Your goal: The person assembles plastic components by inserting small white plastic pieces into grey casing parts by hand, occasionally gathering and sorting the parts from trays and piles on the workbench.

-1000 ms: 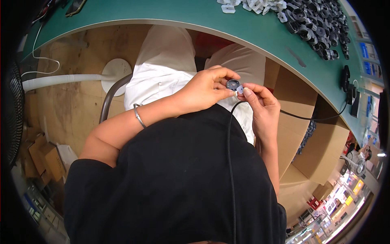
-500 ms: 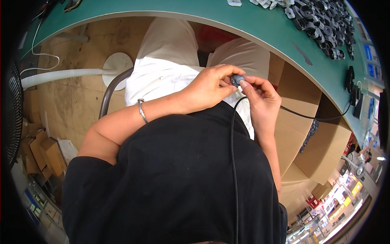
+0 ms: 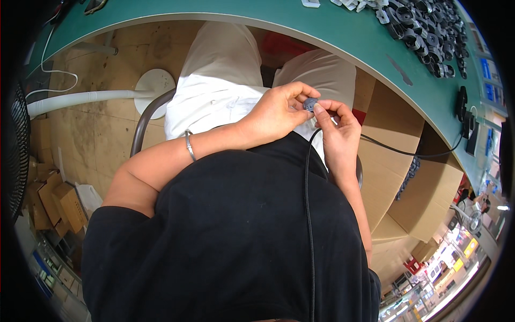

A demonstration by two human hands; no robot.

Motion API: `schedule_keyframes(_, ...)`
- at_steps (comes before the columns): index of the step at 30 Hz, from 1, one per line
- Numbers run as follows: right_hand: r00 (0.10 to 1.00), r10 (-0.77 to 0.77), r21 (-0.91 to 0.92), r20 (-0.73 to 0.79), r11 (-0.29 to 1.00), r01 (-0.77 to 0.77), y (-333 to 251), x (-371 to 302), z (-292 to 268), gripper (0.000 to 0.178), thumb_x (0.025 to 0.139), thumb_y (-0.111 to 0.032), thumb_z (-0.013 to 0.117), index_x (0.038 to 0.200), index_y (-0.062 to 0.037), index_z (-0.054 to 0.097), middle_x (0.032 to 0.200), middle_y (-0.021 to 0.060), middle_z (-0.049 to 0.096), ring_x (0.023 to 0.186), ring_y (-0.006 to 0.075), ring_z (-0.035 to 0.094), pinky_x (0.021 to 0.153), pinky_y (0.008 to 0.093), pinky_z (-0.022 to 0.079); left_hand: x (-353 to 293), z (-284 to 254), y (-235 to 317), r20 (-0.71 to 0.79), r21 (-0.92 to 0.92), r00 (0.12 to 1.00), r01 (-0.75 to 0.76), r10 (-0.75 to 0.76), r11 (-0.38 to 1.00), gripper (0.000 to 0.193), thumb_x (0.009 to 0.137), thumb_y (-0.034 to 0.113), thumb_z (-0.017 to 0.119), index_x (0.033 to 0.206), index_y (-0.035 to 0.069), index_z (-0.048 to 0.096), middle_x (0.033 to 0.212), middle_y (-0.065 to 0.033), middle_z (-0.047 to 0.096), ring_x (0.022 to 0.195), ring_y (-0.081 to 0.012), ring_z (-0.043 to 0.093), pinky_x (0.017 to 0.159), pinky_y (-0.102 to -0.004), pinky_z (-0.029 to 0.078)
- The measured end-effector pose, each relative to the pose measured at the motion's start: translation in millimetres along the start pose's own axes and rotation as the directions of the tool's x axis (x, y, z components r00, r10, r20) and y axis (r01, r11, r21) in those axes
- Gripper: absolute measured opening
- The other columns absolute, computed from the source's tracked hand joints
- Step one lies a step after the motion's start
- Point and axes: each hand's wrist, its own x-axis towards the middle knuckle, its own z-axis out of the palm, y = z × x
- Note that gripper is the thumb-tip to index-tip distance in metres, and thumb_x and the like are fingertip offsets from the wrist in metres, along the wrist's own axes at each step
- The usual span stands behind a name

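Above my lap, just short of the table edge, both hands pinch one small grey plastic part (image 3: pixel 310 104). My left hand (image 3: pixel 276 111) grips it from the left between thumb and fingers. From the right, the thumb and fingers of my right hand (image 3: pixel 341 131) press on the same part. It looks dark grey with small holes; its exact kind is too small to make out. A black cable (image 3: pixel 308 204) hangs down over my shirt close to my right hand. Fingers cover much of the part.
A green table (image 3: pixel 343 40) curves across the front. Its far right holds a heap of black and grey plastic parts (image 3: pixel 429 35), with white pieces (image 3: pixel 354 4) beside them. Open cardboard boxes (image 3: pixel 397 155) stand at my right. A white hose (image 3: pixel 86 101) and a fan (image 3: pixel 19 145) are on the left.
My right hand has shifted slightly left, and its fingers sit closer to the left hand. The grey part has turned a little and moved slightly left and up.
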Motion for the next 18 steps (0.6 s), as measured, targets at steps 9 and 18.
schedule_keyframes(9, 0.975, 0.219, 0.269, 0.041, 0.937, -0.222, 10.8, 9.7, 0.3, 0.023, 0.090, -0.003, 0.065, 0.110, 0.0059, 0.060, 0.092, 0.0078, 0.064, 0.079, 0.0112, 0.061, 0.073, 0.0244, 0.051, -0.5, -0.5, -2.3, 0.027, -0.033, 0.995, 0.095, -0.094, 0.995, 0.030, 0.091, 0.003, 0.065, 0.121, -0.001, 0.059, 0.101, -0.0074, 0.065, 0.097, -0.0117, 0.064, 0.086, -0.0256, 0.054)
schedule_keyframes(18, 0.897, 0.330, -0.067, 0.295, 0.943, -0.325, -7.9, 22.9, -19.3, 0.026, 0.089, -0.006, 0.066, 0.111, 0.0063, 0.064, 0.087, 0.0056, 0.067, 0.075, 0.0094, 0.060, 0.070, 0.0220, 0.050, 1.8, -4.2, -9.1, 0.062, -0.059, 0.987, 0.151, -0.148, 0.987, 0.035, 0.089, -0.003, 0.064, 0.122, -0.004, 0.052, 0.103, -0.0082, 0.064, 0.095, -0.0119, 0.064, 0.086, -0.0253, 0.053)
